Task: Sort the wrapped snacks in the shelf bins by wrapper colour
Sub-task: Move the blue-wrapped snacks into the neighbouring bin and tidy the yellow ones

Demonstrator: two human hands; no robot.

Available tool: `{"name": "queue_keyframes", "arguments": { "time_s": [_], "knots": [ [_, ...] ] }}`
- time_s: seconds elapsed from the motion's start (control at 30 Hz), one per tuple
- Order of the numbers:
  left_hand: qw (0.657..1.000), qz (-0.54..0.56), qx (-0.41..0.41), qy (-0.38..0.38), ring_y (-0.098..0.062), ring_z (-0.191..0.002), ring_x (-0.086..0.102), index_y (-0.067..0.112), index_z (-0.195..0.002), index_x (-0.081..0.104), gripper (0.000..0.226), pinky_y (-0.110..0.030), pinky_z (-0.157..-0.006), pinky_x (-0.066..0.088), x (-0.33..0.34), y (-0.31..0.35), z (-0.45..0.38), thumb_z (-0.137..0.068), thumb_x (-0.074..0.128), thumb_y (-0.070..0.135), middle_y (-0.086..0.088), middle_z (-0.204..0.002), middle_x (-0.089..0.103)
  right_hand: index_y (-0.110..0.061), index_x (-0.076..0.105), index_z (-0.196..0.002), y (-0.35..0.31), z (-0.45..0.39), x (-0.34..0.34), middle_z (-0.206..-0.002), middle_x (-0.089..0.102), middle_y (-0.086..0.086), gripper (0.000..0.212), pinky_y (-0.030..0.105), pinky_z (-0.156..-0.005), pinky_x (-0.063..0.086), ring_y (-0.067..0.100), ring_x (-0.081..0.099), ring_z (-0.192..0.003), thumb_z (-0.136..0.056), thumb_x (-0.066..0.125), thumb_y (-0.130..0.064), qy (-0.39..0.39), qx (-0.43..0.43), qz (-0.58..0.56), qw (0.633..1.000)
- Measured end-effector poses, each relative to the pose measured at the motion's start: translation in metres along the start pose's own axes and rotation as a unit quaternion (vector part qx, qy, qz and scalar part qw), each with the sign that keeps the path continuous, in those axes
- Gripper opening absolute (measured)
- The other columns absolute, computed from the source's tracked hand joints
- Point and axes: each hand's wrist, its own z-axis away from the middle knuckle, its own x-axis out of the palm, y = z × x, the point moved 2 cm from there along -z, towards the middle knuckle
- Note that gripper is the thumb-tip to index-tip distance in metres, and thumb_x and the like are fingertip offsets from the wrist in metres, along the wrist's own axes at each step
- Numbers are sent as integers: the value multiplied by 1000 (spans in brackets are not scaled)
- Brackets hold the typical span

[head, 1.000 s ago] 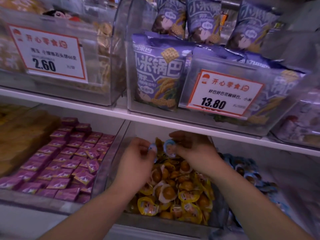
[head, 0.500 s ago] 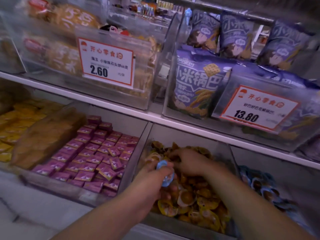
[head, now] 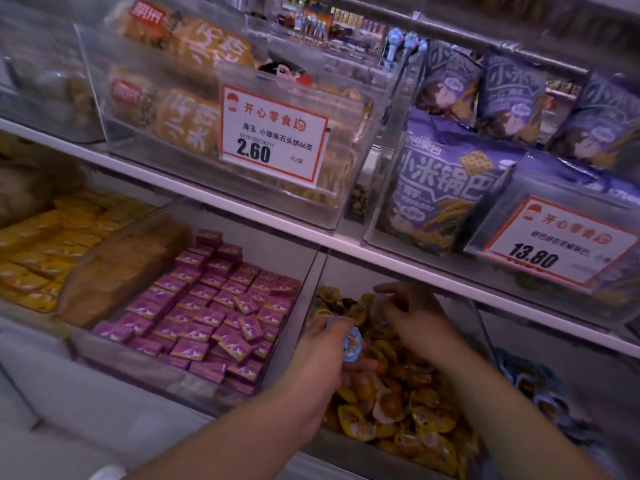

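- Two hands work inside the clear bin of yellow-wrapped snacks [head: 408, 410] on the lower shelf.
- The left hand [head: 322, 358], near that bin's left wall, grips blue-wrapped snacks [head: 351, 342] in curled fingers, held just above the yellow pile.
- The right hand [head: 419, 320], deeper in that bin, curls its fingers over the pile; what it pinches is too blurred to tell.
- Left of that bin sits a bin of purple-wrapped snacks [head: 207, 320].
- Right of it lie more blue-wrapped packets [head: 533, 386].
- Above it hangs the 13.80 price tag [head: 554, 240].
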Motion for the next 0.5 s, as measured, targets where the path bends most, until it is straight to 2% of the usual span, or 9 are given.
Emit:
{"name": "queue_keyframes", "arguments": {
  "time_s": [0.07, 0.13, 0.17, 0.23, 0.3, 0.37, 0.4, 0.43, 0.5],
  "knots": [
    [999, 27, 20, 17, -29, -72, 73, 12, -113, 62, 18, -31, -49, 55, 1, -1, -2, -99, 53, 21, -19, -103, 67, -30, 75, -95, -5, 27, -9, -104, 74, -8, 19, 29, -91, 53, 6, 67, -96, -95, 59, -20, 58, 57, -175, 981],
    [993, -39, 100, 43, -20, -90, 72, 29, -109, 64, 15, -32, -72, 60, 1, -5, -3, -100, 53, 26, -4, -106, 69, -20, 76, -101, -8, 55, -5, -104, 75, 6, 19, 40, -82, 59, 19, 72, -92, -97, 58, -21, 55, 157, -381, 910],
    [981, -102, 160, 44, -10, -95, 69, 38, -107, 63, 15, -24, -82, 56, 3, -7, -1, -99, 52, 32, 9, -102, 70, -15, 74, -106, -12, 67, 0, -106, 74, 13, 22, 42, -76, 59, 26, 73, -89, -97, 57, -24, 23, 203, -472, 858],
    [938, -225, 263, 2, 9, -96, 62, 53, -109, 55, 15, -8, -81, 45, 11, -11, 9, -97, 48, 47, 27, -101, 66, -10, 70, -115, -23, 84, 7, -113, 71, 19, 35, 44, -82, 54, 30, 70, -95, -94, 55, -33, -76, 245, -608, 751],
    [860, -381, 336, -48, 13, -121, 48, 55, -126, 43, 33, -11, -100, 37, 23, -19, 17, -93, 38, 59, 37, -122, 55, -9, 70, -118, -32, 94, 7, -117, 71, 15, 35, 40, -97, 50, 25, 67, -108, -94, 56, -30, -98, 240, -683, 683],
    [755, -514, 402, -63, 4, -145, 20, 47, -145, 29, 58, -23, -119, 20, 34, -25, 21, -88, 35, 58, 29, -145, 31, -10, 72, -113, -31, 100, 0, -111, 74, 12, 24, 34, -90, 53, 23, 70, -106, -93, 60, -16, -59, 209, -675, 705],
    [736, -531, 414, -70, 2, -148, 12, 37, -151, 26, 69, -26, -121, 17, 39, -24, 23, -85, 38, 57, 25, -150, 25, -11, 72, -110, -27, 102, -4, -107, 75, 12, 21, 33, -84, 55, 23, 71, -103, -93, 61, -11, -40, 196, -657, 727],
    [741, -524, 411, -88, 2, -148, 10, 32, -153, 24, 76, -26, -121, 18, 42, -21, 25, -83, 44, 56, 24, -153, 22, -11, 72, -108, -23, 103, -9, -105, 75, 13, 18, 33, -80, 57, 23, 72, -99, -92, 62, -10, -27, 182, -645, 741],
    [781, -466, 385, -158, 9, -144, 18, 38, -152, 17, 83, -20, -116, 23, 46, -17, 27, -81, 53, 59, 33, -153, 21, -10, 71, -103, -13, 105, -27, -101, 75, 15, 14, 33, -72, 59, 24, 72, -89, -91, 64, -9, 2, 159, -626, 764]
  ]
}}
